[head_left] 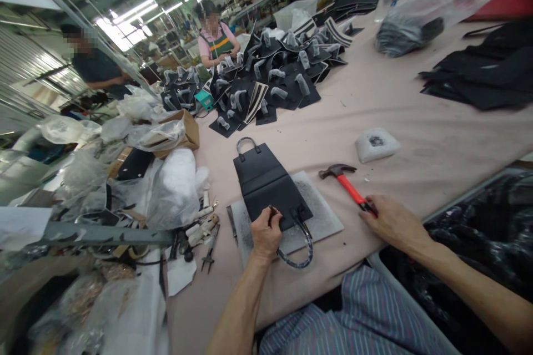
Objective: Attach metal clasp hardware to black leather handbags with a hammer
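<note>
A black leather bag panel point(266, 180) with a handle at each end lies on a white work slab point(320, 216) on the pink table. My left hand point(265, 233) is closed on the near edge of the panel, pinching by the base of the near handle point(297, 255), and whether a small tool is in it I cannot make out. My right hand point(391, 222) lies on the table, fingers closed on the grip end of a red-handled hammer point(347, 183), whose dark head rests on the table right of the slab.
Small hand tools point(210, 244) and plastic-wrapped clutter point(175, 188) crowd the left. A white block point(377, 144) sits beyond the hammer. Piles of black bag panels point(275, 77) lie farther up, black material point(487, 77) at right. Other people work at the far end.
</note>
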`<state>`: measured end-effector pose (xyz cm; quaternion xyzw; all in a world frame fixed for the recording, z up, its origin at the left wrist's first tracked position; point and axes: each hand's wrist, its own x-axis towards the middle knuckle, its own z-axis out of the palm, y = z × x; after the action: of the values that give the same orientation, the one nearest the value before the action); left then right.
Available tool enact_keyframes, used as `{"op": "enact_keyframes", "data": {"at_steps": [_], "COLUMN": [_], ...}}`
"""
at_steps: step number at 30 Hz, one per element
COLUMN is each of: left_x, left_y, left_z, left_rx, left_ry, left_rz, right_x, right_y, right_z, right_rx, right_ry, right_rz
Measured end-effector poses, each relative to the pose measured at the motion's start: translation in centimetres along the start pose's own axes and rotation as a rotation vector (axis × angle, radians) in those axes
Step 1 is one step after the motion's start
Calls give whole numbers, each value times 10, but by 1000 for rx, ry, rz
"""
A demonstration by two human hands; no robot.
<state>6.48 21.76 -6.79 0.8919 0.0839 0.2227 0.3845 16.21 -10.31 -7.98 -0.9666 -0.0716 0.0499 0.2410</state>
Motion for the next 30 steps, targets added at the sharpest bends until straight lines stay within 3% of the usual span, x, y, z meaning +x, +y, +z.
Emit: {"op": "enact_keyframes", "data": {"at_steps": [4, 6, 9, 12, 15, 18, 22, 27, 30], "left_x": [-1, -2, -3, -3, -3, -3, -3, -4, -4], "left_y": [0, -1, -4, -7, -9, -9, -7, -9, -10], "left_z": [-1, -2, -2, 0, 1, 0, 0, 1, 2], "left_rx": [57, 50, 9, -10, -18, -21, -28, -51, -43], "left_ry": [-46, -59, -61, -68, -68, -62, -55, -79, -75], "left_rz": [87, 101, 103, 99, 91, 85, 76, 70, 62], "right_x": [10, 13, 9, -8, -26, -37, -40, -42, -43], "right_y": [-24, -44, -77, -107, -129, -139, -147, -156, -153], "right_z": [-15, -26, -44, -64, -80, -82, -82, -87, -83], "right_rx": [544, 666, 732, 668, 388, 83, -105, 103, -44], "right_ry": [-278, -372, -407, -273, 11, 53, 9, 252, 71], "right_rz": [367, 390, 366, 164, -315, -631, -746, -744, -747]}}
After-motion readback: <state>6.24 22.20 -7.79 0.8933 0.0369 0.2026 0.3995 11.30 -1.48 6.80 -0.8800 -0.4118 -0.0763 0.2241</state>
